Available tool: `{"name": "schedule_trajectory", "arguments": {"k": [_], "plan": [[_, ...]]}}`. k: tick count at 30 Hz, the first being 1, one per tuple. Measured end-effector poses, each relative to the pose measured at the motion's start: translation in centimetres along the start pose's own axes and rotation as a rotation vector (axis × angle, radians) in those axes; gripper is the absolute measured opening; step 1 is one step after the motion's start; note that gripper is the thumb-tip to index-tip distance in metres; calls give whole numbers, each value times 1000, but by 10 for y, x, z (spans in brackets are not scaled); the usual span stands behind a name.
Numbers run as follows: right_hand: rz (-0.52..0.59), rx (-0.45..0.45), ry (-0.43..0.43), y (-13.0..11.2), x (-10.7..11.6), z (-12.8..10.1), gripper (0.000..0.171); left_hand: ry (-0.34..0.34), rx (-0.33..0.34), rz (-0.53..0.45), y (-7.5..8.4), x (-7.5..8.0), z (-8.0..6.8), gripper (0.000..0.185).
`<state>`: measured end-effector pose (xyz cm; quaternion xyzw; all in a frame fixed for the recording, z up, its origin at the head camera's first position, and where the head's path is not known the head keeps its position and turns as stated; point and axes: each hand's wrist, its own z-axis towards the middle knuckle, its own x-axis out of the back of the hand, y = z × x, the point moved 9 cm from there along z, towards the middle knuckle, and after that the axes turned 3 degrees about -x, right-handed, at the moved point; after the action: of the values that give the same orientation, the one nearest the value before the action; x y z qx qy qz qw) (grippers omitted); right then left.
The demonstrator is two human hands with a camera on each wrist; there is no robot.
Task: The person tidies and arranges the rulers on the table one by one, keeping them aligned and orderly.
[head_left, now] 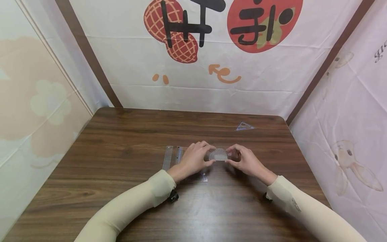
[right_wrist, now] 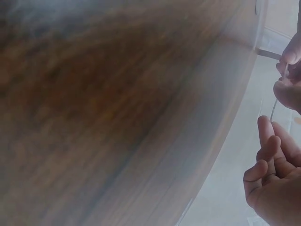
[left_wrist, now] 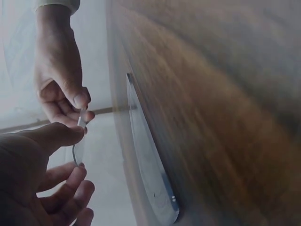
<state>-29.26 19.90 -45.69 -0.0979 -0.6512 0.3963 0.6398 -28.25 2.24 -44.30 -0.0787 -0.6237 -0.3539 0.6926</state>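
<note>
A clear half-round protractor (head_left: 219, 155) is held between both hands in the head view, its straight edge toward the body. My left hand (head_left: 196, 157) pinches its left end between thumb and fingers. At the other end, my right hand (head_left: 246, 160) pinches it the same way. Seen edge-on in the left wrist view, the protractor (left_wrist: 79, 146) is off the table. Beneath the left hand and forearm lie a clear ruler (head_left: 167, 158), a blue-marked strip (head_left: 179, 154) and another clear piece with a visible corner (head_left: 204, 178), all partly covered.
A small clear set square with blue edges (head_left: 244, 126) lies near the far right of the brown wooden table (head_left: 130, 134). Printed cloth walls (head_left: 193, 90) stand behind the table and at both sides.
</note>
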Motion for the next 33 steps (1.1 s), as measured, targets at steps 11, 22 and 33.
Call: {"name": "schedule_trajectory", "arguments": {"k": [11,22,33], "plan": [[-56,32,-29,-5,-2,-12,45,-16,-17,7,12,-3,-8,50],[-50,45,-120,-8,-9,-22,40,-56,-26,44,19,-9,-15,50],[-32,55,-205,-8,-16,-30,36,-85,-65,76,25,-16,-21,48]]}}
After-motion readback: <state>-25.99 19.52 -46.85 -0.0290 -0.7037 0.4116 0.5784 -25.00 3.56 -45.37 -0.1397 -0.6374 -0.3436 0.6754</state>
